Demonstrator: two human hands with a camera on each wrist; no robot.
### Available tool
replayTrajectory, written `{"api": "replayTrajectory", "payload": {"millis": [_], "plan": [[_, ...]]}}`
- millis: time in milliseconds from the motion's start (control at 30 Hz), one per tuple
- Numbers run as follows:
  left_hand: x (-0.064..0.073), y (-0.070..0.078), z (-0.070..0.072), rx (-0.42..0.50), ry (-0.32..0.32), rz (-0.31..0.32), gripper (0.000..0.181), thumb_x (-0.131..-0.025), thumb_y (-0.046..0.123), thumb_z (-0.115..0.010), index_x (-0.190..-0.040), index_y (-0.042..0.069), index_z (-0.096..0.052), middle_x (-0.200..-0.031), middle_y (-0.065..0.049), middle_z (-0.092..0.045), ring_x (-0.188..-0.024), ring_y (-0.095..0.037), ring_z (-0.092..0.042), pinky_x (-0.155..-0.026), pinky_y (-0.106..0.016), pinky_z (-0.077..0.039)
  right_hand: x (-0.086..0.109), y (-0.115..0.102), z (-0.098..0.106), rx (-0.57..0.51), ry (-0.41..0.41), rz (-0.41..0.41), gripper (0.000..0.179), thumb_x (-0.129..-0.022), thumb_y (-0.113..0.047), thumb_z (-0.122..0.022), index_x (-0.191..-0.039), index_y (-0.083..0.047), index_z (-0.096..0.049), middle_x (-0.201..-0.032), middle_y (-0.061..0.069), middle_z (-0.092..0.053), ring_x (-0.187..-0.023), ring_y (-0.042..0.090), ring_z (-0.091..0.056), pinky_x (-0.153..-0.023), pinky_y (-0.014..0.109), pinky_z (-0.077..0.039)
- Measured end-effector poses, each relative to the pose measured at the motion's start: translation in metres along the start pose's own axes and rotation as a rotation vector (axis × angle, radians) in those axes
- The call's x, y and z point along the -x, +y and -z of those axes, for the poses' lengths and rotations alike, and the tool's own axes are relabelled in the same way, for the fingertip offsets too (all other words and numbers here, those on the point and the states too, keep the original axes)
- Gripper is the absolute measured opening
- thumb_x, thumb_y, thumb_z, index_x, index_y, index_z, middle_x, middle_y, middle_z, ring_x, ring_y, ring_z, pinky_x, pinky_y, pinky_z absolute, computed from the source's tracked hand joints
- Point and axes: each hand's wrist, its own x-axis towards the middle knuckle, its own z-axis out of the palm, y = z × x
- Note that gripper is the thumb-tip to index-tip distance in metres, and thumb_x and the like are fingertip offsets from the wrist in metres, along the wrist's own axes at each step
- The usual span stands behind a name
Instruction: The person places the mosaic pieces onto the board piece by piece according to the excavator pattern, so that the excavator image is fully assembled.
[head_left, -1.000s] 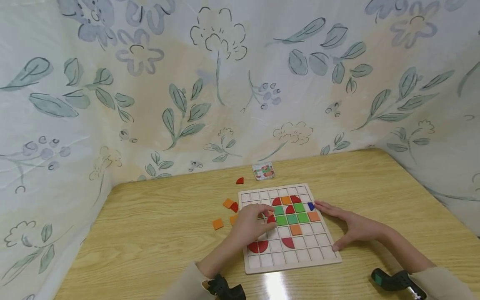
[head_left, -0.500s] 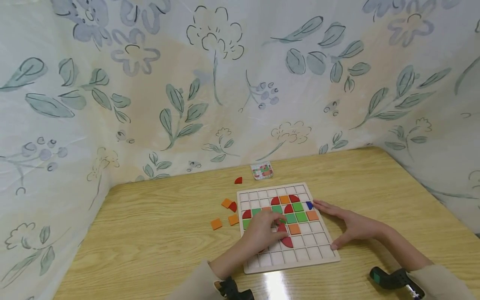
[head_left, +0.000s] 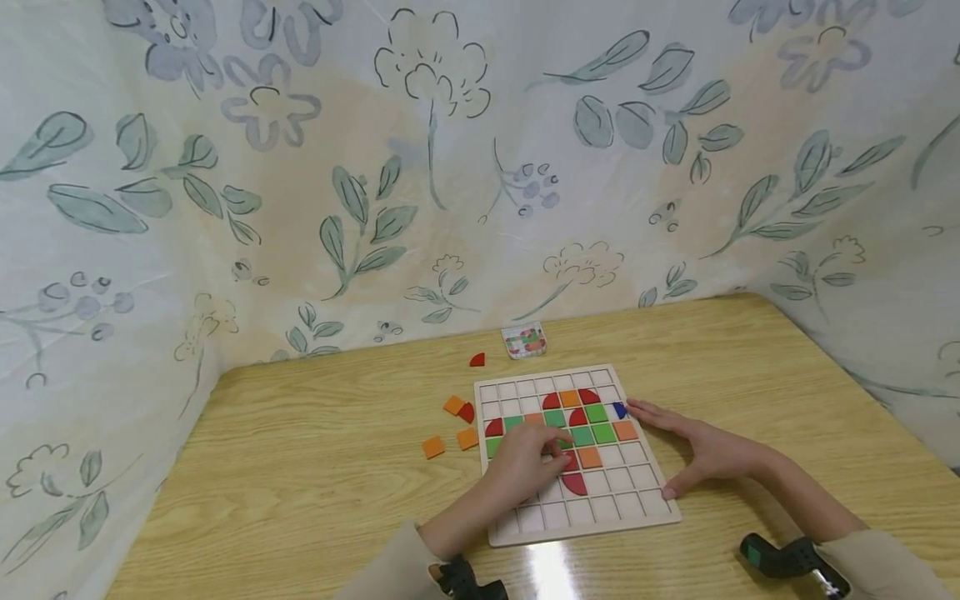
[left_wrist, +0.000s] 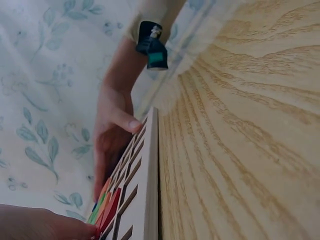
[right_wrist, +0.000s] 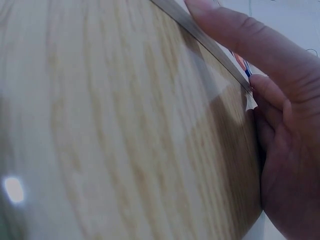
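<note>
My left hand (head_left: 521,462) is over the middle of a pale wooden grid board (head_left: 622,510), pinching a red quarter-circle tile (head_left: 572,462) by its left side at a cell. Just below that tile lies another red quarter-circle (head_left: 574,483), and to its right an orange square tile (head_left: 591,457). In the left wrist view, the left thumb (left_wrist: 55,226) is right at the red tiles. My right hand (head_left: 708,450) rests along the board's right edge, fingers near the blue piece (head_left: 619,410) and thumb at the lower corner. Several cells behind the left hand are hidden.
Left of the board lie loose orange squares (head_left: 433,447) and a red quarter-circle (head_left: 467,413). Beyond it are another red quarter-circle (head_left: 477,360) and a small pattern card (head_left: 524,342). A flowered cloth (head_left: 465,167) hangs behind the wooden table (head_left: 300,467).
My left hand has moved right and toward me across the board with the red quarter-circle, which now lies flat beside the orange square. My right hand has stayed at the board's edge.
</note>
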Motion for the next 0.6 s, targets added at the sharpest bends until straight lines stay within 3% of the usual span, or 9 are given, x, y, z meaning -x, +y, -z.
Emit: {"api": "replayTrajectory", "payload": {"millis": [333, 467, 533, 600], "plan": [[0.003, 0.001, -0.003, 0.022, 0.013, 0.046, 0.012, -0.082, 0.021, -0.069, -0.094, 0.019, -0.073, -0.063, 0.018, -0.054, -0.065, 0.0, -0.044, -0.059, -0.015, -0.036, -0.001, -0.002, 0.0, -0.001, -0.001, -0.012, 0.103, -0.069, -0.031, -0.08, -0.149, -0.017, -0.017, -0.154, 0.016, -0.008, -0.123, -0.022, 0.0, -0.096, 0.072, -0.011], [0.004, -0.003, -0.001, 0.078, 0.028, 0.048, 0.015, -0.081, 0.022, -0.07, -0.095, 0.017, -0.072, -0.066, 0.017, -0.057, -0.065, 0.0, -0.047, -0.059, -0.014, -0.038, -0.001, -0.002, 0.0, -0.001, -0.005, -0.024, 0.102, -0.069, -0.03, -0.08, -0.149, -0.019, -0.017, -0.154, 0.014, -0.008, -0.138, 0.005, -0.001, -0.096, 0.072, -0.01], [0.005, -0.006, 0.002, 0.093, 0.048, 0.05, 0.016, -0.081, 0.023, -0.071, -0.096, 0.017, -0.071, -0.068, 0.016, -0.059, -0.065, 0.0, -0.047, -0.058, -0.015, -0.039, -0.001, -0.001, -0.001, -0.001, -0.005, -0.029, 0.102, -0.069, -0.03, -0.08, -0.149, -0.019, -0.017, -0.154, 0.014, -0.008, -0.14, 0.021, -0.002, -0.096, 0.072, -0.01], [0.006, -0.01, 0.007, 0.115, 0.075, 0.062, 0.017, -0.08, 0.023, -0.071, -0.096, 0.017, -0.071, -0.07, 0.014, -0.061, -0.064, 0.0, -0.048, -0.058, -0.015, -0.039, -0.001, -0.001, -0.001, 0.0, -0.003, -0.03, 0.102, -0.069, -0.03, -0.08, -0.149, -0.019, -0.017, -0.154, 0.014, -0.008, -0.14, 0.029, -0.003, -0.097, 0.071, -0.01]]}}
